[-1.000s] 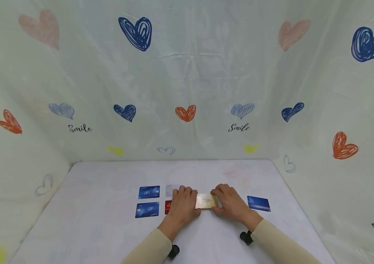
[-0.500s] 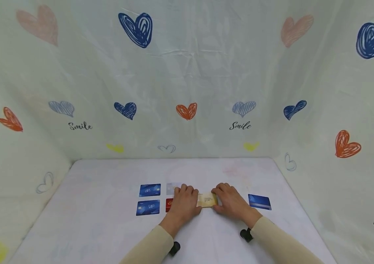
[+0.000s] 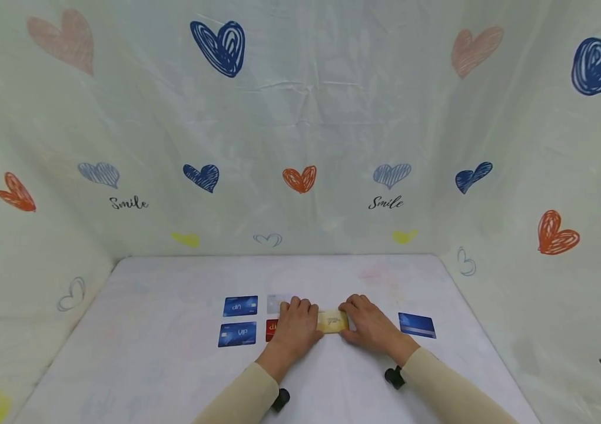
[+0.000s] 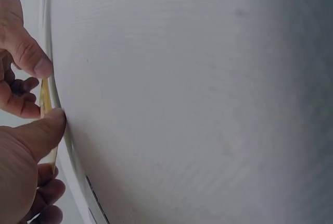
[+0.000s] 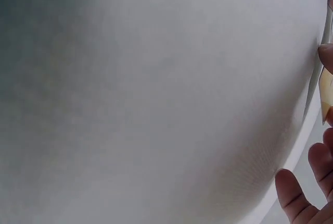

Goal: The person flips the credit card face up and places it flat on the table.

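Note:
A gold card [image 3: 332,321] with faint print lies between my two hands near the middle of the white table. The left hand [image 3: 295,330] grips its left end, hiding that end; in the left wrist view the left thumb [image 4: 48,127] is on the near side, with curled fingers behind. At the other end, the right hand [image 3: 370,325] holds the card with thumb and fingertips around the corners. In the right wrist view only a sliver of the gold card [image 5: 326,91] shows, tilted. Beside the left hand lie a red card [image 3: 271,330], partly covered, and a pale card [image 3: 275,304].
Two blue cards, an upper one [image 3: 240,305] and a lower VIP one [image 3: 237,334], lie to the left. Another blue card [image 3: 417,325] lies right of the right hand. Behind the table [image 3: 146,377] hangs a heart-printed curtain [image 3: 258,135].
Both hands keep nearly the same place on the gold card. Its shine has faded to a matte yellow. The head view has shifted slightly; the other cards lie as before.

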Demonstrator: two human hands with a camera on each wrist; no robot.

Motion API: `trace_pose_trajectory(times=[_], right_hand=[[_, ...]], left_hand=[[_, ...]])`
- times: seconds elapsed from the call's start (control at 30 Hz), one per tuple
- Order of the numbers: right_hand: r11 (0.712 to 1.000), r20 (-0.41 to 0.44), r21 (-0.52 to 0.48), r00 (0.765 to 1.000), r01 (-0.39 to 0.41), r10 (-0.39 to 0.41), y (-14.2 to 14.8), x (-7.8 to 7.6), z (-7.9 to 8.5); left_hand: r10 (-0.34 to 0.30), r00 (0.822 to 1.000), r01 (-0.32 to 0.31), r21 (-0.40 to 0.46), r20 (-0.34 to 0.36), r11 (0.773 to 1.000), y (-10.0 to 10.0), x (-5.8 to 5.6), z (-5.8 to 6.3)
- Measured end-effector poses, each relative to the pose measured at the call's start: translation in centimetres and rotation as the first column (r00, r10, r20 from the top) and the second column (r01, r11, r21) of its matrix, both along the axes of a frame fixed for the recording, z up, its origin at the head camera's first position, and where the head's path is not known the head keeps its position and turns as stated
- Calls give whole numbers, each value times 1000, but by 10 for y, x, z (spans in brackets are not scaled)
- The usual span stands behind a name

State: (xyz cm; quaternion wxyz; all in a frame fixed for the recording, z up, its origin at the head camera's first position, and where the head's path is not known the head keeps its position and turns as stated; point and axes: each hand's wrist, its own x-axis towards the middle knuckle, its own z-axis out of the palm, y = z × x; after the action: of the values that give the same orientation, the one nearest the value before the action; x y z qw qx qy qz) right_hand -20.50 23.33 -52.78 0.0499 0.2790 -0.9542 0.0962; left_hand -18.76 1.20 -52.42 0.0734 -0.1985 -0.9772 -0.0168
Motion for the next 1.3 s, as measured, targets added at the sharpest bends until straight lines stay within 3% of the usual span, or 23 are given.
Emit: trace_pose_trajectory(times=[0.13,0.37,0.57,0.7,0.83,0.93,1.07,1.3], right_hand=[[1000,9,-8,1000,-6,6,0,0,-1],[1000,-10,-16,1000,-25,25,0,-1,-4],[1000,0,7,1000,2,-2,-1,0,-3],[1000,10,28,1000,13,-13,-3,7,0],[995,12,95,1000,-20,18,-5,18,3],[988,0,142,999,-51,52,-6,26,3],[983,22,172,998,-68,66,-6,30,5],[986,96,157,994,-59,44,-11,24,4]], left_hand=[[12,999,-13,11,34,1000,0,1,-1],[10,1000,-11,5,23,1000,0,1,-3],[8,999,-9,29,50,1000,1,3,-1],[-48,996,48,8,69,999,1,12,3],[-139,985,143,-32,99,989,1,24,6],[-168,975,177,-49,145,983,1,31,6],[-165,969,177,-49,184,983,1,33,4],[-121,967,134,-43,224,990,1,24,3]])
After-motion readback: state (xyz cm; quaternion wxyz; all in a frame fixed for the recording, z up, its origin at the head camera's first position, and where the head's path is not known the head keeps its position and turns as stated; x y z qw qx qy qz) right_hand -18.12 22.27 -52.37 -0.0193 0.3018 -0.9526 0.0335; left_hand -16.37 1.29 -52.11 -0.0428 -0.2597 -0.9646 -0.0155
